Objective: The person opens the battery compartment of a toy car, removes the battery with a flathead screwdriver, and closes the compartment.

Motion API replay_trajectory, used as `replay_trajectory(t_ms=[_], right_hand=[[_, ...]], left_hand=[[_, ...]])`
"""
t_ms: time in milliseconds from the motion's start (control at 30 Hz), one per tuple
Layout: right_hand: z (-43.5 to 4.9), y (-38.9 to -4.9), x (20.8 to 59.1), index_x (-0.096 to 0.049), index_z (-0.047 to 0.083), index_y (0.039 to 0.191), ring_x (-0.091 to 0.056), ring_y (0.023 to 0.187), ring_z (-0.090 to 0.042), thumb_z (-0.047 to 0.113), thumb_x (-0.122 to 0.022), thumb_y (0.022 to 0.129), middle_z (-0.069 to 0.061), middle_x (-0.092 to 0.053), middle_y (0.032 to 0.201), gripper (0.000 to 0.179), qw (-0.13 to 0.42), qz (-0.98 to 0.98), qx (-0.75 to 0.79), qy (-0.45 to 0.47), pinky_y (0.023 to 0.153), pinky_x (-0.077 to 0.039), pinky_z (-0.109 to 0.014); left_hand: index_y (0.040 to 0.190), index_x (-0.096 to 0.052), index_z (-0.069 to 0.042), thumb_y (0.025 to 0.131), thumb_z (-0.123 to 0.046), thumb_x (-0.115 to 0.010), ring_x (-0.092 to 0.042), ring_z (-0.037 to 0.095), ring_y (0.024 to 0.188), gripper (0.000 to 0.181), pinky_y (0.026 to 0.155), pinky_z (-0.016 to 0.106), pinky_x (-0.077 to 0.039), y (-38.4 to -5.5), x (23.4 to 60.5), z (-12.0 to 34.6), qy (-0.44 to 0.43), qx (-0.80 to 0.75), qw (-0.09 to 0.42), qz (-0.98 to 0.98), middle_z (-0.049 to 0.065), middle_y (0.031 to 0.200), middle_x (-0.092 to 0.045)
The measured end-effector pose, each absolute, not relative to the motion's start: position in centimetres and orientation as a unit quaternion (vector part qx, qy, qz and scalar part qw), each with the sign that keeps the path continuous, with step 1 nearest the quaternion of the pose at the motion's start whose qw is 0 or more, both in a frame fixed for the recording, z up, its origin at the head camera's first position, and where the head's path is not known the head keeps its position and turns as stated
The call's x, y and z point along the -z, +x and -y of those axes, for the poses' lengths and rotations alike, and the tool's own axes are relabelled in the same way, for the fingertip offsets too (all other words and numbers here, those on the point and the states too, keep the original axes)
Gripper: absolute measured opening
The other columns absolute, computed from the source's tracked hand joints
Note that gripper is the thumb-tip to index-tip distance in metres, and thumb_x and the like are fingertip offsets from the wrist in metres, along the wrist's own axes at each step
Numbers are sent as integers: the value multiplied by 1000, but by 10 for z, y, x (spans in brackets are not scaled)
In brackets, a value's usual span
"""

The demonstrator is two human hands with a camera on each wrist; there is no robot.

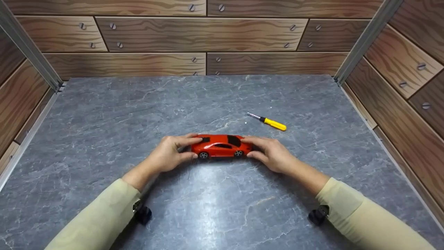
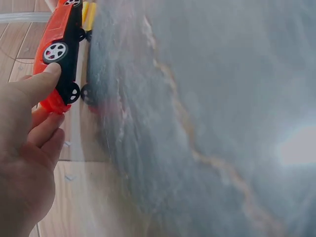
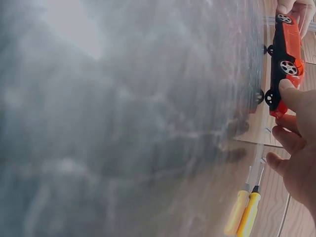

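A red toy car (image 1: 221, 146) with dark windows and silver-spoked wheels is held between both hands over the grey marbled table. At its rear end, my left hand (image 1: 170, 152) grips it, thumb on the near side and fingers over the far side. My right hand (image 1: 274, 152) holds the front end in the same way. In the left wrist view the car (image 2: 52, 37) shows its black underside, with the left thumb beside a wheel. From the right wrist view, a narrow gap shows between the car's (image 3: 279, 54) wheels and the tabletop.
A screwdriver (image 1: 275, 124) with a yellow handle lies behind the right hand, its shaft pointing up and left. Wood-patterned panels (image 1: 201, 34) stand around the back and sides of the table (image 1: 104, 111). Tiny white specks lie near the screwdriver.
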State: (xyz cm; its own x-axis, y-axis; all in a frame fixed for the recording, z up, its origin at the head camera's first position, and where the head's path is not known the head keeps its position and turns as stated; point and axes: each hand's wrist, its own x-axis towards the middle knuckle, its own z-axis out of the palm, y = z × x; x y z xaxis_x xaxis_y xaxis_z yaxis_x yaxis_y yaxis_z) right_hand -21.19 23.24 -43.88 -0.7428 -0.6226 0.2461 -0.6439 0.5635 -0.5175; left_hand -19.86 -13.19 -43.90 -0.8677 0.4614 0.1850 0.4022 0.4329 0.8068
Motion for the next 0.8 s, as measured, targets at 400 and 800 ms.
replay_trajectory(t_ms=[400, 800], right_hand=[[-232, -210, 435, -68, 13, 143, -70, 116, -25, 19, -70, 104, -10, -73, 133, 40, 22, 885, -335, 321, 100, -57, -51], [-225, -211, 429, -69, 11, 142, -65, 103, -19, 15, -68, 105, -8, -74, 132, 37, 17, 877, -390, 282, 93, -57, -47]], left_hand=[[141, -64, 4, 93, -3, -80, -68, 32, 124, 51, 101, 35, -58, -199, 440, 129, 209, -574, 44, -791, 21, 135, -69], [143, -65, -2, 95, -8, -80, -72, 23, 116, 50, 91, 24, -59, -196, 433, 130, 164, -582, 40, -795, 17, 135, -70]])
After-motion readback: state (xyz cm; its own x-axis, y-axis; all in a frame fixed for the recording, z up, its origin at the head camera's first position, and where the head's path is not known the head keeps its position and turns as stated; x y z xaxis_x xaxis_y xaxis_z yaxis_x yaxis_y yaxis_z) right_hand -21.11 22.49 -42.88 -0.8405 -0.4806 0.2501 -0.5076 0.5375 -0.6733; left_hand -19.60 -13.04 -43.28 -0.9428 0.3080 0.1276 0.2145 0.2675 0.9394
